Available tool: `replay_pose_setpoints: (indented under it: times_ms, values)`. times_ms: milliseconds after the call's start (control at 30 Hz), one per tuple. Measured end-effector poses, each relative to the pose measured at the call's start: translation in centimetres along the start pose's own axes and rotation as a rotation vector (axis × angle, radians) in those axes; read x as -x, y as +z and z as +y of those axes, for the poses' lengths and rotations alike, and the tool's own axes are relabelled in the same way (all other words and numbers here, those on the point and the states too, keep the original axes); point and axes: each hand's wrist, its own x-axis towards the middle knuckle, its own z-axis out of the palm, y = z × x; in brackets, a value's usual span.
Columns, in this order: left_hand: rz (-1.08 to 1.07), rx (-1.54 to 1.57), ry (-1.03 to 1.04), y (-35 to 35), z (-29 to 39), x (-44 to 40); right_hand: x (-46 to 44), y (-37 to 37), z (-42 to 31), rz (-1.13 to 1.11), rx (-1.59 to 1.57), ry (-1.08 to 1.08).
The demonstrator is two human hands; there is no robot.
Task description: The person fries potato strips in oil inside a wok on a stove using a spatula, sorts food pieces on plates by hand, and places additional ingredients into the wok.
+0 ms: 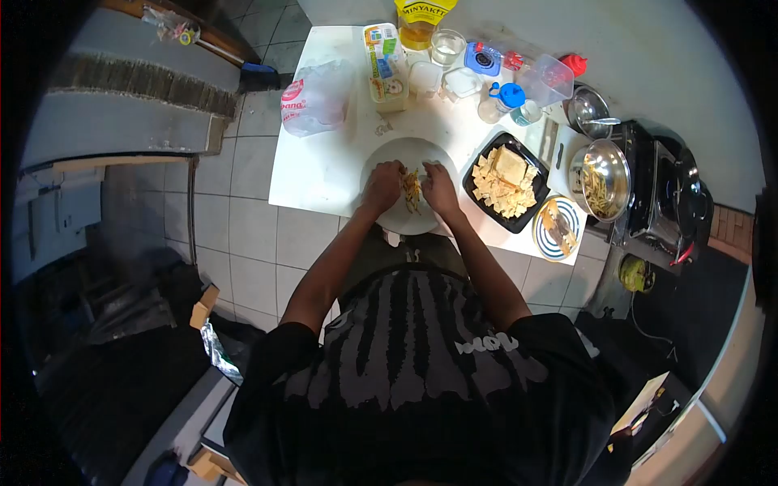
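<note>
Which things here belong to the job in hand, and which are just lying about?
Belonging, judging by position and likeness:
round white dish
food strips between left hand and right hand
likely, steel bowl of similar-looking strips

Apparently lying about:
plastic bag
yellow Minyakita pouch
blue-lidded container

Unclear: black tray of pale cut pieces

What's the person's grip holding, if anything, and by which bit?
I can't tell. The left grip and right grip are over the round, pale dish, either side of yellow-brown food pieces, but any hold is too small to see.
</note>
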Motion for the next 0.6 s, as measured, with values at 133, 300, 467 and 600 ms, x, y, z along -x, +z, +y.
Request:
replay_pose_setpoints:
  times_ms: [133,300,467,600]
  values:
    - [0.012,0.114,-0.035,0.4,1.6,1.2,-0.4,-0.4,-0.9,-0.238,0.035,-0.05]
    - [0.255,0.135,-0.141,0.1,2.4,2.8,1.8,-2.3,-0.3,-0.163,-0.102,0.073]
    - [0.181,0.285,-0.259,1.6,2.7,3.7,3.3,-0.8,0.0,-0.195,-0.342,0.138]
    - [0.448,0.358,-0.383,1.9,1.4,4.9,2.7,-1.0,0.7,-0.177,-0.278,0.192]
